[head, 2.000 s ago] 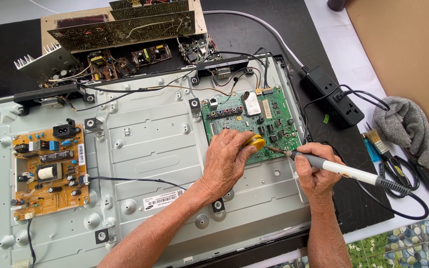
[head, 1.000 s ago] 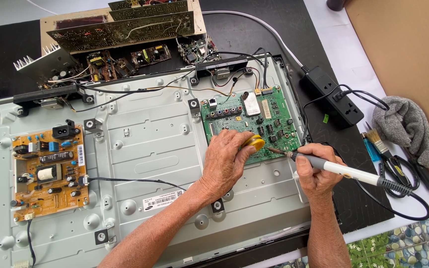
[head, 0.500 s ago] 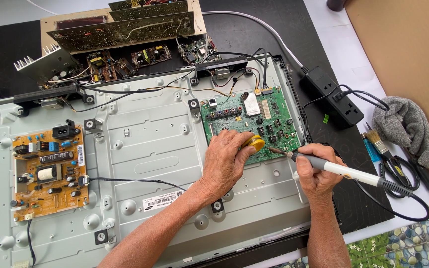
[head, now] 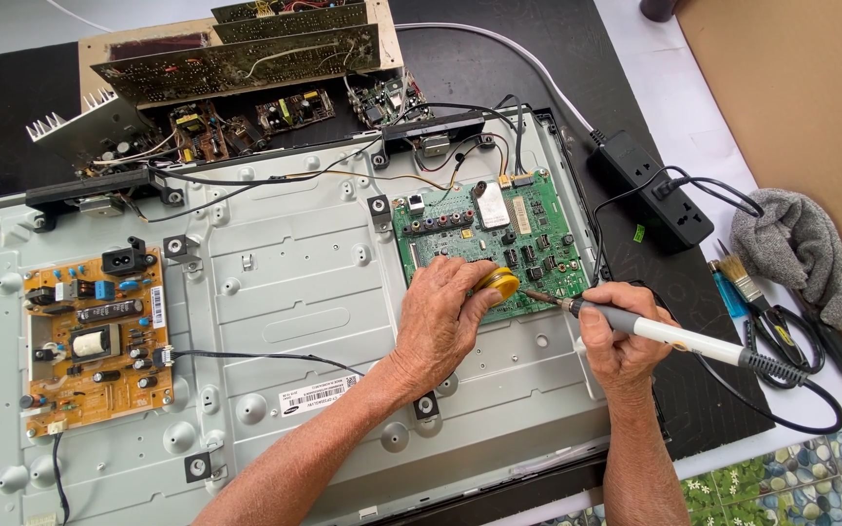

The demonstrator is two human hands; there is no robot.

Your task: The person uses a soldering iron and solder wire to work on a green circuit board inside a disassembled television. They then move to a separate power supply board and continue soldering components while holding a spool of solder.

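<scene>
On green board: left hand point(head: 445, 317) closed around round yellow tin point(head: 497, 284).
Beside tin: right hand point(head: 621, 326) gripping grey-white soldering iron point(head: 665, 334), tip near tin.
Below, on metal panel point(head: 294, 282): white rectangular sticker point(head: 318, 395).

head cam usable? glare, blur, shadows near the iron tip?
Head view: sharp, even daylight, no motion blur on the left hand or right hand. Mild sheen on the grey metal back panel, nothing blown out. Soft shadows only. Soldering iron tip and yellow tin clear over the green circuit board. Slight wide-angle bowing at edges.
</scene>
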